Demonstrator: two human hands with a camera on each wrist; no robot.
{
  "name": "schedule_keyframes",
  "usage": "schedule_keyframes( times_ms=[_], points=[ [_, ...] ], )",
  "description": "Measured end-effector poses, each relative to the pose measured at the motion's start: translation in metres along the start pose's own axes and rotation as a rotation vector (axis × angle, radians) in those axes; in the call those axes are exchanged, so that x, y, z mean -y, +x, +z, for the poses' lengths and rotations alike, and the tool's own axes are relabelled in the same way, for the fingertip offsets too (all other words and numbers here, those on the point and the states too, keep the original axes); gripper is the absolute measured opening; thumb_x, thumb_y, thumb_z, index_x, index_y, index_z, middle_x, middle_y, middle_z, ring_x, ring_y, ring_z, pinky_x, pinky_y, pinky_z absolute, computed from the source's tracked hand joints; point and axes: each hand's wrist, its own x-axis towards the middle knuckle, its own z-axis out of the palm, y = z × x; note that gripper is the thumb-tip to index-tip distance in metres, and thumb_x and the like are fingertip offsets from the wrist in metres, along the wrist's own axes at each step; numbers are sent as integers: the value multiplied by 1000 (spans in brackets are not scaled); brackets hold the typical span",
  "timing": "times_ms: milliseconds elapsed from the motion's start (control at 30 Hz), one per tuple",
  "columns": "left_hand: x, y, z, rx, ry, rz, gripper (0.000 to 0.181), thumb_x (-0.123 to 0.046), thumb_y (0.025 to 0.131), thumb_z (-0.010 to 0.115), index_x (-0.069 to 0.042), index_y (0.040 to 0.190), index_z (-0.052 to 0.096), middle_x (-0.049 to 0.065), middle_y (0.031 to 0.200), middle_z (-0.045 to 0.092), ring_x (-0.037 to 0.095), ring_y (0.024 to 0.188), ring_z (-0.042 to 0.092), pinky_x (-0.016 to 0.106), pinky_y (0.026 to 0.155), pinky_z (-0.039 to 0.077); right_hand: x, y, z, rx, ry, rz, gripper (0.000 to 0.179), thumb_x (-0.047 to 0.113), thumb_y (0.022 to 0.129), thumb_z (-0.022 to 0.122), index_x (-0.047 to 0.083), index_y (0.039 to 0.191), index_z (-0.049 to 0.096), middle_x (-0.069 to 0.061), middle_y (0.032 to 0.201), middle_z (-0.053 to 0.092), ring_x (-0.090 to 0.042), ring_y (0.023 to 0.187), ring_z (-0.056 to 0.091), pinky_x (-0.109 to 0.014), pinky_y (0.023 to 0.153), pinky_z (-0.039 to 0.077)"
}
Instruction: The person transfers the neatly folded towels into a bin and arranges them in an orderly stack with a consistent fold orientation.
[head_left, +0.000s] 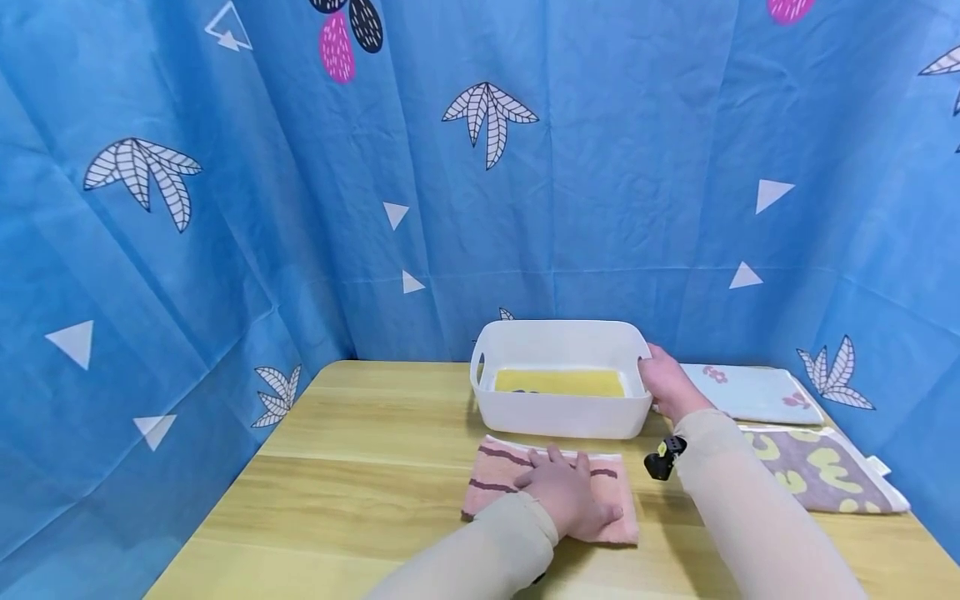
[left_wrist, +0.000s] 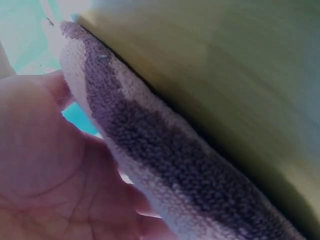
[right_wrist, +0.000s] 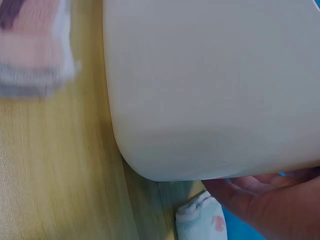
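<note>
A folded pink towel (head_left: 491, 471) with dark wavy stripes lies near the middle of the table. My left hand (head_left: 566, 493) rests on top of it with the fingers spread; the left wrist view shows the palm beside the towel's thick folded edge (left_wrist: 165, 145). Just behind the towel stands a white plastic basket (head_left: 562, 419) with handle holes in its ends. At its right end my right hand (head_left: 670, 383) grips the handle, the fingertips partly hidden by the rim. A yellow folded cloth (head_left: 562, 382) with a dark patch shows inside the basket.
Right of the basket lies a folded pale blue towel (head_left: 753, 392) with pink flowers. In front of it is a folded grey-purple towel (head_left: 817, 467) with yellow-green shapes, partly behind the right forearm. A blue patterned curtain (head_left: 555, 208) hangs around the wooden table (head_left: 337, 492).
</note>
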Motion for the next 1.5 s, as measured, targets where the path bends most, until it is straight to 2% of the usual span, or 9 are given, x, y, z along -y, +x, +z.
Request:
schedule_keyframes(
  times_ms=[233,500,633,867,1033,1167,1300,1433,1500],
  points=[
    [-23,2,-3,-4,62,-13,91,-90,81,40,-38,156,35,10,158,38,46,140,37,65,79,51,3,-1,0,5,-12,5,58,17,109,32,8,162,10,-27,154,31,-45,138,35,-62,109,33],
    [-24,2,-7,4,54,-10,91,-89,80,44,-39,156,36,10,158,38,44,140,39,61,79,52,2,-1,0,2,-14,-9,57,15,109,32,6,162,12,-28,152,33,-45,136,36,-62,108,33],
    [-17,1,-10,1,13,27,90,-87,80,50,-38,155,38,11,156,40,44,138,41,55,79,54,3,-1,0,9,-18,-5,58,14,109,31,4,162,8,-29,155,29,-46,138,34,-63,109,32],
    [-2,6,-17,1,-5,161,81,-76,89,51,-29,153,44,6,144,56,30,137,46,46,109,37,3,-1,-2,24,1,-3,63,8,103,29,4,162,5,-28,158,24,-46,140,30,-63,111,30],
    [8,13,-21,41,-37,202,74,-70,92,52,-29,153,44,-1,138,60,18,133,50,34,104,42,4,-3,-3,35,5,-5,68,9,98,29,3,161,5,-29,154,26,-44,136,33,-62,109,32],
    [20,18,-24,40,-131,245,71,-67,92,56,-28,151,47,-6,137,61,14,125,56,34,100,45,6,-4,-5,42,20,-3,67,18,102,31,4,161,3,-30,157,21,-45,140,28,-63,109,32],
    [37,21,-26,14,-168,285,64,-67,92,56,-25,140,56,-10,130,63,11,113,61,34,94,48,6,-5,-8,43,12,12,68,32,108,31,6,162,-2,-25,165,5,-45,148,16,-65,111,28],
    [53,18,-29,-53,-185,332,48,-67,92,58,-23,110,57,-9,101,60,12,91,59,34,82,49,6,-9,-11,35,-26,7,70,38,109,27,5,160,-7,-20,167,-10,-43,151,3,-65,113,23],
    [61,16,-31,-78,-210,350,49,-65,93,58,-21,113,57,-7,101,59,13,94,59,35,85,49,6,-11,-13,37,-54,-11,69,37,110,25,3,160,-8,-21,166,-12,-43,151,-1,-64,113,23]
  ],
)
